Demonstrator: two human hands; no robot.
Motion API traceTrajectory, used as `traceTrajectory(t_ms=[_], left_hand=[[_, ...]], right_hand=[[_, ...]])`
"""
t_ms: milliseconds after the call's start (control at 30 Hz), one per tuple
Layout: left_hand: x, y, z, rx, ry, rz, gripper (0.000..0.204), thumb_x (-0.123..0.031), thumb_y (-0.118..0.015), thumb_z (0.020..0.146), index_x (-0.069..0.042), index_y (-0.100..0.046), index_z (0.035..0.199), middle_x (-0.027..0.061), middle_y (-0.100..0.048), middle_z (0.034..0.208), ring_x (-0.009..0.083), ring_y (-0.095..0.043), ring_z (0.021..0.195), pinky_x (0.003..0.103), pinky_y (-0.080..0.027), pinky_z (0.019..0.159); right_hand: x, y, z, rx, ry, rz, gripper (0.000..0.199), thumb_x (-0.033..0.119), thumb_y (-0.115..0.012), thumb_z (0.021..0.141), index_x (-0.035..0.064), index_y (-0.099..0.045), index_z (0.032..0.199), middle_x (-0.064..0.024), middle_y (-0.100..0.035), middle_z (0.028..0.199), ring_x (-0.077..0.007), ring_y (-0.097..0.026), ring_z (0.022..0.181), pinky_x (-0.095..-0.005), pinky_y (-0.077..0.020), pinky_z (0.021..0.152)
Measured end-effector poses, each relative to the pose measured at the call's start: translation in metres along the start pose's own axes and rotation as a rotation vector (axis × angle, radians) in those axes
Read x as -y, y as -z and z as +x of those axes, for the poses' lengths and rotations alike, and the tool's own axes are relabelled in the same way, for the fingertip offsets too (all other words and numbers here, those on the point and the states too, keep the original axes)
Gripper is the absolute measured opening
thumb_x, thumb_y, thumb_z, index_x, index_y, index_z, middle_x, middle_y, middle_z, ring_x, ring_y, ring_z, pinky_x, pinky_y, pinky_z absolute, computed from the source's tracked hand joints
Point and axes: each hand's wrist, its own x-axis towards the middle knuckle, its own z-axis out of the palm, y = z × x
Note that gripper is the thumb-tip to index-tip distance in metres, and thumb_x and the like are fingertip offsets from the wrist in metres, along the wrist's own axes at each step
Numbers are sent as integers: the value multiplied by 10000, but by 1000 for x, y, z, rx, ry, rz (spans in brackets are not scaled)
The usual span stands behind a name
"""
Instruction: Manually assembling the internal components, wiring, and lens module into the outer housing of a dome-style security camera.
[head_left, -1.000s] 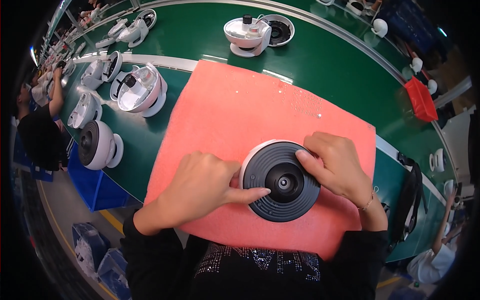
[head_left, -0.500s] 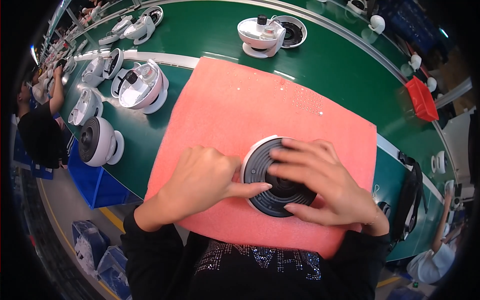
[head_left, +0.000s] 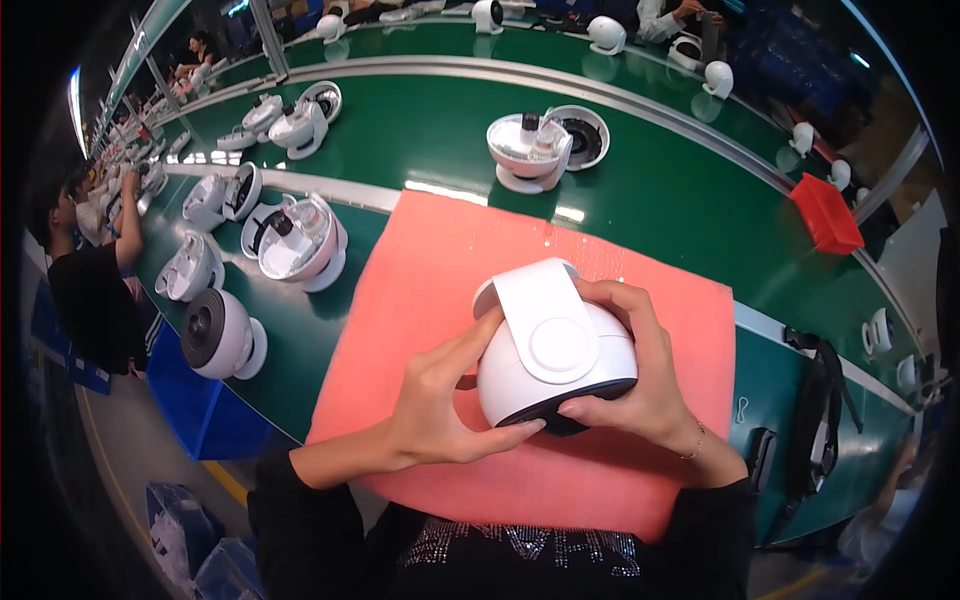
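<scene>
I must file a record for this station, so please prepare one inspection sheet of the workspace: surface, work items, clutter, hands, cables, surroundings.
Surface: pink mat over green worktop.
Work items: round white unit, dark face turned toward the person.
Clutter: black strapped item, right of the mat.
Hands: left hand and right hand hold the unit from both sides.
Cables: thin pale loop beside the mat; too small to identify.
Surroundings: opened white unit, red bin, co-worker in black.
</scene>
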Motion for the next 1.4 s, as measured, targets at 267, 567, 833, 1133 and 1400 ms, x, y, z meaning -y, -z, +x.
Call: traceTrajectory(t_ms=[267,567,833,1133,1400], left_hand=[[-1,30,57,15,-13,-50,890,-230,-749,627,74,-280,1320,196,-540,1145,241,-561,1023,311,-530,725],[51,1,99,-341,-214,-1012,601,-280,-568,800,-31,-315,1286,129,-457,1217,270,-447,1149,425,-367,973],[76,-4,116,-113,-257,-1105,718,-458,-544,744,-88,-335,1323,108,-405,1315,295,-412,1193,445,-325,1006],[77,34,127,-44,36,-885,602,-393,-531,777,-42,-411,1251,103,-486,1223,244,-472,1132,388,-354,984],[35,-18,197,-57,356,-694,586,-544,-472,826,-19,-523,1082,88,-603,1018,120,-617,863,292,-519,750]], right_hand=[[-5,16,54,-114,-6,16,651,341,-794,596,44,-476,1080,-153,-605,970,-245,-602,923,-332,-468,809],[-4,0,62,-189,183,475,1020,9,-709,665,112,-8,1399,-110,-186,1375,-239,-251,1285,-397,-300,1031],[-6,-6,56,-312,85,323,977,79,-741,658,139,-98,1391,-127,-260,1366,-266,-363,1229,-394,-374,988],[-20,5,64,-302,-54,488,895,239,-739,696,56,-159,1351,-181,-360,1278,-260,-405,1179,-393,-361,972],[-53,58,70,-528,-365,815,593,433,-605,784,104,-395,1231,-68,-525,1070,-200,-564,951,-310,-487,767]])
